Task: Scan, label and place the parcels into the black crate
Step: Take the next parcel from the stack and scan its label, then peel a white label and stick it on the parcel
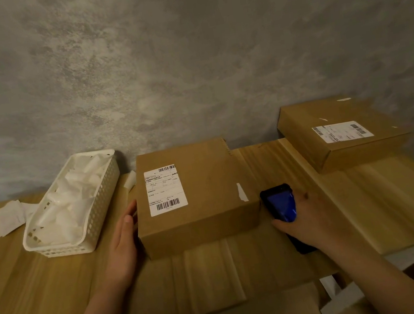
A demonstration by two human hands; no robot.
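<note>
A brown cardboard parcel (206, 197) with a white barcode label (165, 190) lies flat in the middle of the wooden table (58, 286). My left hand (123, 239) rests with straight fingers against the parcel's left side. To the right of the parcel, my right hand (309, 219) grips a black handheld scanner (280, 205) with a lit blue screen. A second labelled parcel (336, 132) sits at the back right. The black crate is not in view.
A white perforated basket (102, 215) holding white plastic pieces stands at the left. Loose white papers (9, 218) lie beside it. A grey wall rises right behind the table. A white frame (337, 298) shows below the table's right edge.
</note>
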